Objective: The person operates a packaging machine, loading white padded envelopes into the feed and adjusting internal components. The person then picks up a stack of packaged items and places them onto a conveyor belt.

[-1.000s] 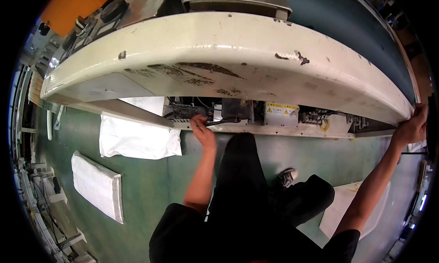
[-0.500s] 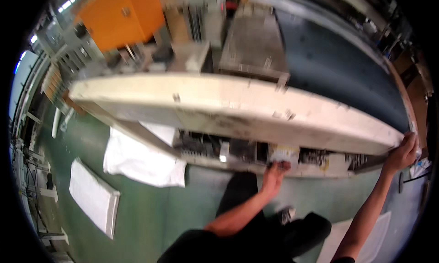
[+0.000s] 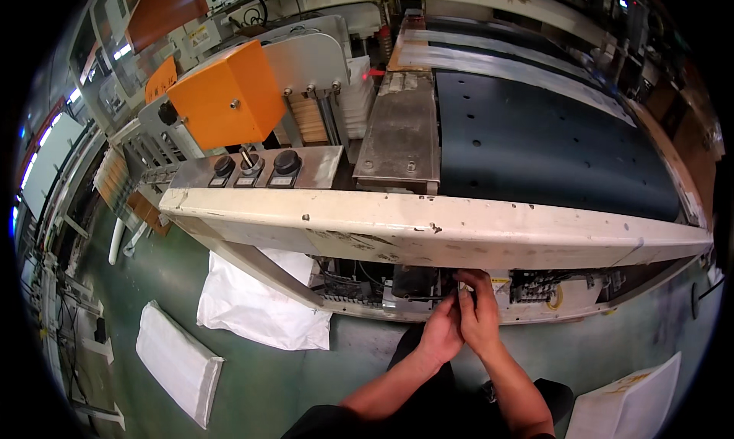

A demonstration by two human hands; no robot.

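My left hand and my right hand are together, touching, in front of the low opening in a cream machine frame. Both sets of fingers are curled closed. Something small and pale shows between the fingertips, too small to name. Behind my fingers lie a dark box-shaped part and black wiring inside the opening. A pale panel with a yellow label is just right of my right fingers.
Above the frame is a dark perforated belt. An orange box stands over a panel with black knobs. On the green floor lie a white sheet, a white slab-like pack and a white bin.
My right hand has left the frame's right end and come over to my left hand. The left hand stays near the opening, slightly lower. The view has shifted and sharpened.
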